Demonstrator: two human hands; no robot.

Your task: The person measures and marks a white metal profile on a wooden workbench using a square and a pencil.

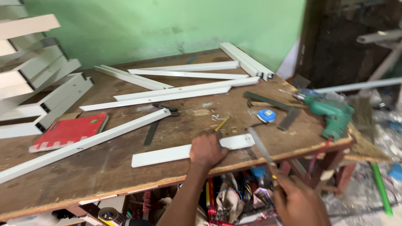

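Blurred metal is all that is showing of the thin, flat file-like tool (261,147) that the right hand (299,201) is gripping low at the near edge of the view; the fingers are closing around its handle, and the blade is slanting up and to the left, its tip hanging just over the desk's front edge. Slightly farther in, the left hand (207,150) is lying palm down, fingers spread and flat, pressing on a short flat white metal strip (167,154). That strip is resting near the front edge of the worn brown wooden desk (104,167), its long axis running left to right and rising a little toward the right, where its end is sticking out past the hand. Beyond it, a long white metal bar (83,144) is lying diagonally. A green power drill (333,114) is sitting at the desk's right corner, and more white bars (184,74) are lying at the far side.
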